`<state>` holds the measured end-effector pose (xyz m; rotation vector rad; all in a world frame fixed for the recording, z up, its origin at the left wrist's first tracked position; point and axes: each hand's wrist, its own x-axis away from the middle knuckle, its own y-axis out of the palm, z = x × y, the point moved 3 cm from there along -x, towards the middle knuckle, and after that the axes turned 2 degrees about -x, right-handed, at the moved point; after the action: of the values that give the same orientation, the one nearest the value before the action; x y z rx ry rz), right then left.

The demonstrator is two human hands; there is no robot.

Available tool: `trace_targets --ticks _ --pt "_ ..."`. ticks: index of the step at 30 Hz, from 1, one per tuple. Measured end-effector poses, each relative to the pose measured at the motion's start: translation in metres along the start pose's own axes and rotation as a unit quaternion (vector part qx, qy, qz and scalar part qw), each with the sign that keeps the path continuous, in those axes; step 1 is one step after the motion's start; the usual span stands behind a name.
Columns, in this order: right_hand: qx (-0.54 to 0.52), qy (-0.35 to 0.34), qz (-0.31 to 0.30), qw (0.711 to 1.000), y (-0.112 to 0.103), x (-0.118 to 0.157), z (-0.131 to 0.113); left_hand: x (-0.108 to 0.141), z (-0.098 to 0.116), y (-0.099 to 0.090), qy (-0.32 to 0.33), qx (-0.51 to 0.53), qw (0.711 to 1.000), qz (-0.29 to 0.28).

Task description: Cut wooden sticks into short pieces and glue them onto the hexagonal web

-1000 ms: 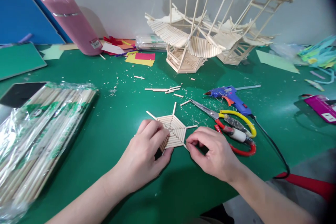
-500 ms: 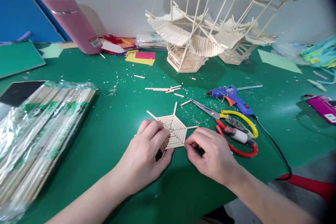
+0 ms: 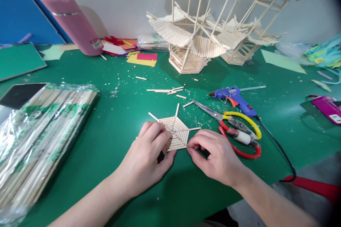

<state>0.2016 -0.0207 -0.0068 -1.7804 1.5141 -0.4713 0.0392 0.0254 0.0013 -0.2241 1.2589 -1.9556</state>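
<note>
A web-like hexagonal panel of thin wooden sticks (image 3: 178,135) lies low over the green table, with spokes poking out past its rim. My left hand (image 3: 151,145) grips its left side, thumb at the near edge and fingers curled over the top. At the panel's lower right corner, the thumb and forefinger of my right hand (image 3: 213,152) are pinched together; whatever sits between those fingertips is hidden. Scissors with yellow and red handles (image 3: 213,110) rest just beyond my right hand. Several short cut sticks (image 3: 165,90) lie behind the panel.
A blue glue gun (image 3: 231,95) lies at the right, its cord trailing off the table edge. Bagged wooden sticks (image 3: 53,124) cover the left side. Stick-built pagoda models (image 3: 189,42) stand at the back, and a pink bottle (image 3: 71,21) stands back left. Scraps dot the table.
Both hands hold almost the same pose at the panel. The whole view has shifted very slightly; nothing is visibly taken up or let go.
</note>
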Motion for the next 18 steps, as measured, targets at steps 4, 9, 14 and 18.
trace_targets --ticks 4,9,14,18 --pt "0.021 -0.007 0.006 1.0 0.0017 -0.0012 -0.0013 -0.0008 0.0002 -0.0004 0.0 0.002 1.0 -0.002" --pt "0.039 -0.008 0.011 0.999 0.0034 -0.0006 -0.0022 -0.0014 0.0008 0.0001 0.0 0.002 1.0 0.005" --pt "0.04 -0.007 0.013 0.999 0.0035 0.0002 -0.0021 -0.0012 0.0021 -0.0001 -0.004 -0.007 1.0 0.01" --pt "0.012 -0.001 0.004 1.0 0.0007 0.0003 -0.0013 -0.0016 0.0021 -0.0001 0.002 -0.009 1.0 0.005"
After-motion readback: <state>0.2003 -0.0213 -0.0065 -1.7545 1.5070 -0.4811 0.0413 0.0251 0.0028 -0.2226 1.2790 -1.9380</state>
